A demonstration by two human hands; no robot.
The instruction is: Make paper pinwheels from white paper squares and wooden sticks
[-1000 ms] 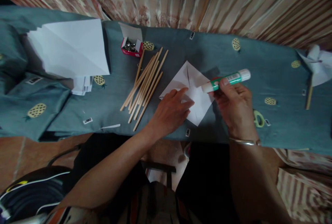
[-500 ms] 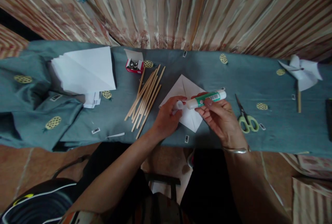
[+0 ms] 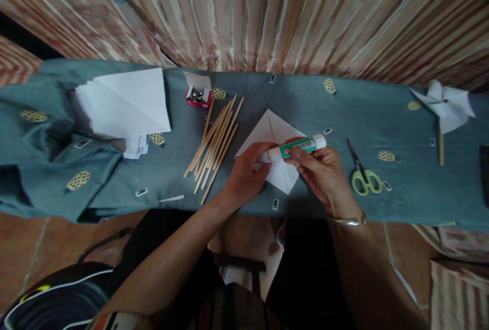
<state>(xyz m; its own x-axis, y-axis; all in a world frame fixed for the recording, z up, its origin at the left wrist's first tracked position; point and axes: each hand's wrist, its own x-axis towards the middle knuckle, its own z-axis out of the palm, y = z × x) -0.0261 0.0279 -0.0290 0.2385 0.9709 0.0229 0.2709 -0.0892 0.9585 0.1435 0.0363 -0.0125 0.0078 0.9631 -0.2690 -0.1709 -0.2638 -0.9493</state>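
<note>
My right hand [image 3: 319,169] grips a green and white glue stick [image 3: 303,145], tilted slightly up to the right. Its left end meets the white cap [image 3: 264,157], which my left hand [image 3: 248,172] pinches between thumb and fingers. Whether the cap is fully seated I cannot tell. Below both hands lies a square of white paper [image 3: 284,177], turned cornerwise, with crease or cut lines running in from its corners. The hands cover part of its middle.
Left of my hands lie several wooden sticks [image 3: 217,149], with a small red box [image 3: 198,97] of metal pins behind. White sheets [image 3: 126,103] are stacked farther left. Green-handled scissors [image 3: 362,174] lie right, and a paper pinwheel [image 3: 445,106] far right, all on a blue-green cloth [image 3: 405,192].
The glue stick has moved left in my right hand, and its end, which was apart from the cap, now meets it. My left hand has barely moved.
</note>
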